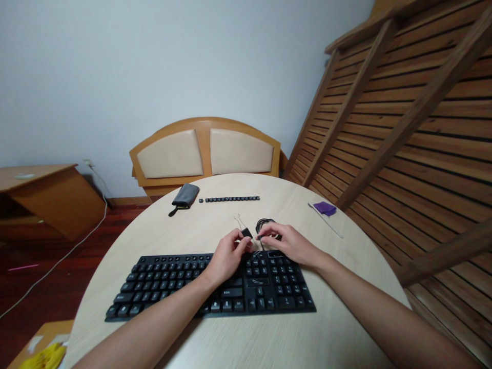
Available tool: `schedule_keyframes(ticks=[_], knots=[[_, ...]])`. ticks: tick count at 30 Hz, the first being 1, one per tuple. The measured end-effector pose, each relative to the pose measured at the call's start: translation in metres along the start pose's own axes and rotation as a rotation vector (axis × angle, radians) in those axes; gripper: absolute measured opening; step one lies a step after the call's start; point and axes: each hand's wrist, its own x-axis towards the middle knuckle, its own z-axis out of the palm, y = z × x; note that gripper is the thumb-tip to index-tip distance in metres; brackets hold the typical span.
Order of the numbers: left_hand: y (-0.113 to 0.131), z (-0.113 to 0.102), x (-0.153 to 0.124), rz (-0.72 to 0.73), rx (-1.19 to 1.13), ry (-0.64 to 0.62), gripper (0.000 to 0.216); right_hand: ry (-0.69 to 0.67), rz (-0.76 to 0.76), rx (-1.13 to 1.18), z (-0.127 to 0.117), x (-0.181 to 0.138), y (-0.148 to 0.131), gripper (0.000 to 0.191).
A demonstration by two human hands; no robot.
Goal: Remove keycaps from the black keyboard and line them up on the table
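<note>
My left hand [227,254] is closed, pinching a wire keycap puller [246,233] by its black body above the keyboard's back edge. Thin wire loops stick out from both ends of the puller. Close beside it, my right hand [290,243] has thumb and forefinger together at a small dark thing, too small to name. Under both hands lies a black keyboard [259,281]; its back left row shows small bare squares instead of full keys. A coiled black cable [264,222] rests behind the right fingers.
A row of black keycaps [232,199] lines the far table. Left of it sits a grey pouch [186,196]. A purple cloth [325,208] and a thin white stick [326,221] lie at the right of the round table [330,328]. A slatted wooden frame [415,133] leans at right.
</note>
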Motion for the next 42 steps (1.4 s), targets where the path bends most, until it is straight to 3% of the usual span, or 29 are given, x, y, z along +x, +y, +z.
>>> schedule_keyframes(ticks=[6, 12, 19, 28, 42], knots=[[0.001, 0.002, 0.0, 0.0, 0.005, -0.006, 0.029, 0.211, 0.09, -0.149, -0.024, 0.024, 0.043, 0.031], [0.0, 0.001, 0.0, -0.019, -0.002, -0.013, 0.029, 0.243, 0.242, -0.511, -0.045, 0.061, 0.087, 0.027], [0.0, 0.001, 0.0, -0.03, 0.011, -0.015, 0.027, 0.296, 0.372, -0.64, -0.052, 0.104, 0.115, 0.026], [0.003, 0.001, -0.002, -0.036, 0.012, -0.028, 0.025, 0.301, 0.438, -0.702, -0.042, 0.135, 0.127, 0.029], [0.004, 0.001, -0.003, -0.033, 0.029, -0.033, 0.024, 0.314, 0.437, -0.713, -0.036, 0.145, 0.129, 0.028]])
